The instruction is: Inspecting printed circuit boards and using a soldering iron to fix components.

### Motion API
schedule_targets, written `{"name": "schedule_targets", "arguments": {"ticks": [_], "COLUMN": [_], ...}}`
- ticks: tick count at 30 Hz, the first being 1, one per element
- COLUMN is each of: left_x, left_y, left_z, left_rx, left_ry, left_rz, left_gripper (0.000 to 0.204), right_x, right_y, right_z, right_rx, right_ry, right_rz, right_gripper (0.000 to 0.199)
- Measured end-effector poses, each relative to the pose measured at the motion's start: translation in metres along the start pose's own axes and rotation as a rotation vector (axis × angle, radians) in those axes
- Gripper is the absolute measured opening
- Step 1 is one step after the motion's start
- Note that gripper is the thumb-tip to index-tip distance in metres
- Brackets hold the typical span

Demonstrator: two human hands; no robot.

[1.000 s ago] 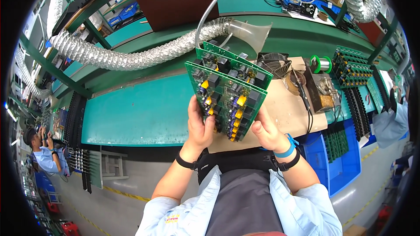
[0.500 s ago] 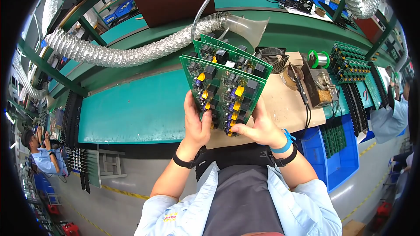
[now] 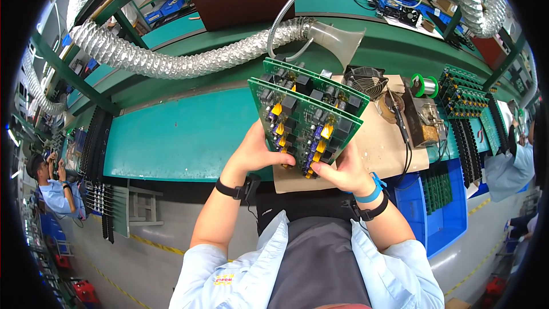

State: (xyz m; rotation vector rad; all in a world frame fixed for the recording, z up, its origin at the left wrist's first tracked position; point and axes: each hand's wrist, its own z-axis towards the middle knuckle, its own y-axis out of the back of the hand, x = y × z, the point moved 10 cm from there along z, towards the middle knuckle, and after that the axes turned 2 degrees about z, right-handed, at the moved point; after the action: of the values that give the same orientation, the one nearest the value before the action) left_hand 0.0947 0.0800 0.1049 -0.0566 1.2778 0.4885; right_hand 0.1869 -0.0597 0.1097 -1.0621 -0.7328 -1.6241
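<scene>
I hold a small stack of green circuit boards [image 3: 303, 111] above the front edge of the bench, tilted with the component side toward me. At least two boards show, one behind the other, with yellow, purple and black parts on them. My left hand [image 3: 257, 150] grips the stack at its lower left, thumb pressed on the front and fingers hidden behind. At the lower right corner my right hand [image 3: 347, 173] is closed on the same boards, its thumb beside the yellow parts. Under them lies a brown cardboard sheet [image 3: 372, 157].
A silver flexible duct [image 3: 189, 66] with a clear hood crosses the bench's back. To the right are a fan [image 3: 366, 82], a soldering iron [image 3: 400, 119], a solder spool [image 3: 426, 86] and racked boards [image 3: 466, 94]. A blue bin [image 3: 410, 212] holds more boards. Co-workers sit either side.
The boards have shifted slightly right and down in the view and tipped so their top edges show more. My left thumb has moved inward across the lower part of the front board.
</scene>
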Motion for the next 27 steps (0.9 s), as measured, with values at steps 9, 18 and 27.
{"name": "schedule_targets", "arguments": {"ticks": [9, 18, 27], "left_x": [-0.010, -0.013, -0.018], "left_y": [-0.006, -0.010, -0.004], "left_z": [0.009, 0.015, 0.005], "left_rx": [-0.028, -0.092, -0.150], "left_ry": [-0.109, -0.120, -0.015], "left_rz": [-0.254, -0.315, -0.375], "left_gripper": [0.096, 0.090, 0.085], "right_x": [-0.003, 0.005, 0.014], "right_y": [0.002, 0.009, -0.005], "right_z": [0.001, -0.001, 0.007], "right_rx": [-0.031, -0.063, 0.023], "right_ry": [-0.059, 0.023, 0.014], "right_rz": [0.011, -0.066, 0.053], "right_gripper": [0.091, 0.080, 0.103]}}
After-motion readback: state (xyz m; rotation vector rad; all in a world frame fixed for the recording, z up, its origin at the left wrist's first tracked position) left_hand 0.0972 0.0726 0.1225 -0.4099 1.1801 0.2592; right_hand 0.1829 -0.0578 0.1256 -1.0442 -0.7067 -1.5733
